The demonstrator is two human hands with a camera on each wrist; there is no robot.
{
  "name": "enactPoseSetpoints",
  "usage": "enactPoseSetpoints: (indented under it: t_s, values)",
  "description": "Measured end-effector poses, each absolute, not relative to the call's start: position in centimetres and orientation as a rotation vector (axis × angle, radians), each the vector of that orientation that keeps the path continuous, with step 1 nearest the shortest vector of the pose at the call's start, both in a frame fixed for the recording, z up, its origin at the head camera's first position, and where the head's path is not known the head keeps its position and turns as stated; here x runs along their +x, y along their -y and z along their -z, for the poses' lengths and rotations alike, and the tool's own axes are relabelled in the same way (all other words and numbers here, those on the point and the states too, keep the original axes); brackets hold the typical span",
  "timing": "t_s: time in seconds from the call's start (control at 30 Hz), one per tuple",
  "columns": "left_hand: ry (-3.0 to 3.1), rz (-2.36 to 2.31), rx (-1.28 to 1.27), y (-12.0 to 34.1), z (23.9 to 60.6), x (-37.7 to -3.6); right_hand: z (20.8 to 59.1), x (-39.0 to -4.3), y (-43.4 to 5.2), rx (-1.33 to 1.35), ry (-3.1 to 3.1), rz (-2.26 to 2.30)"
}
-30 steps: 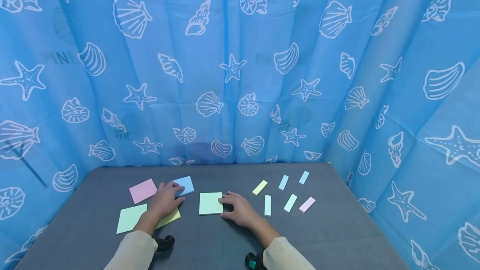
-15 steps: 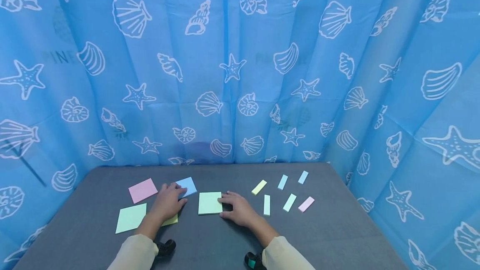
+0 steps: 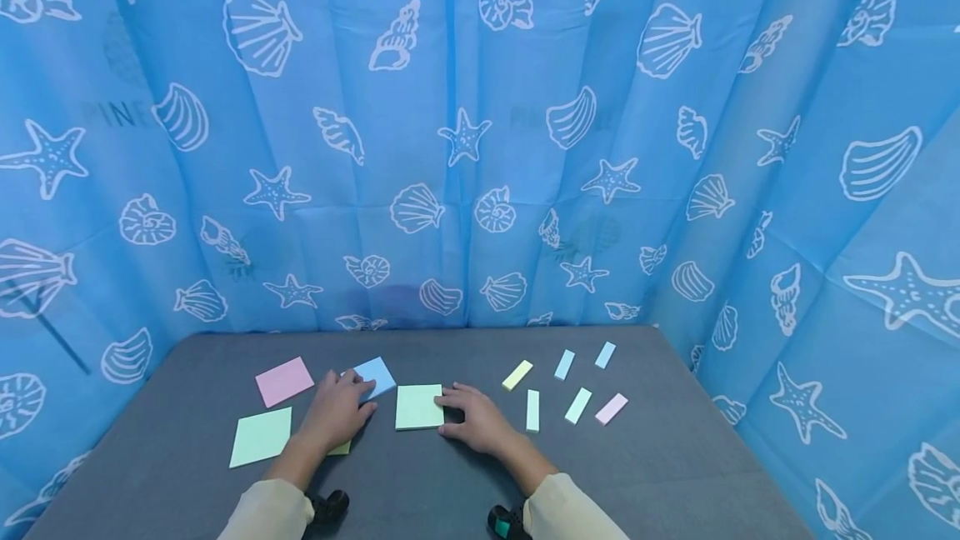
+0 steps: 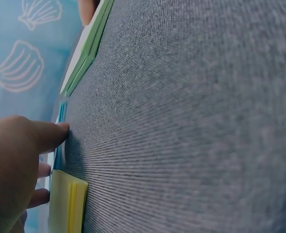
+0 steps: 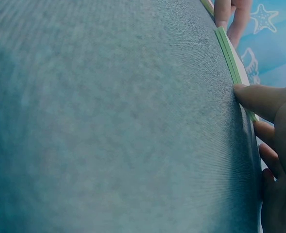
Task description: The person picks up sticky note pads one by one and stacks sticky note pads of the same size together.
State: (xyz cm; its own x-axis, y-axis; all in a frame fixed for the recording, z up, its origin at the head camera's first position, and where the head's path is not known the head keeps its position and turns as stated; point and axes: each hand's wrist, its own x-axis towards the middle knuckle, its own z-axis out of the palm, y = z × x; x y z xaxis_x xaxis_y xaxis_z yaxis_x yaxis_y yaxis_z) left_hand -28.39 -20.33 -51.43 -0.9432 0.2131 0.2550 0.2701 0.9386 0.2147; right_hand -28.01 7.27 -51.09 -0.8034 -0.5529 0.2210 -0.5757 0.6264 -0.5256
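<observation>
My left hand [image 3: 352,397] lies flat on the grey table [image 3: 450,482], its fingertips resting on a blue sticky pad [image 3: 377,373]. A yellow pad [image 3: 340,447] is mostly hidden beneath that hand. In the left wrist view the thumb [image 4: 48,137] touches the blue pad's edge [image 4: 61,112], with the yellow pad [image 4: 69,208] just below it. My right hand [image 3: 453,412] rests on the table with fingertips and thumb against the right edge of a light green pad [image 3: 417,407]. In the right wrist view the thumb [image 5: 259,99] touches that pad's edge [image 5: 227,53].
A pink pad [image 3: 283,381] and a second light green pad [image 3: 261,436] lie to the left. Several small coloured strips lie to the right, among them a yellow strip [image 3: 518,374] and a pink strip [image 3: 611,408]. A blue shell-print curtain [image 3: 480,148] encloses the table.
My left hand has slid a little to the right, covering more of the yellow pad, and the blue pad has shifted slightly towards the middle green pad. The right hand has stayed put.
</observation>
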Motion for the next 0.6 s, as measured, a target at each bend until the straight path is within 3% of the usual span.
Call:
enactPoseSetpoints:
  t_s: [0.6]
  values:
    - [2.862,0.247,-0.395,20.24,51.69,-28.04,51.22,-28.37,-7.06,0.904,2.871,-0.947]
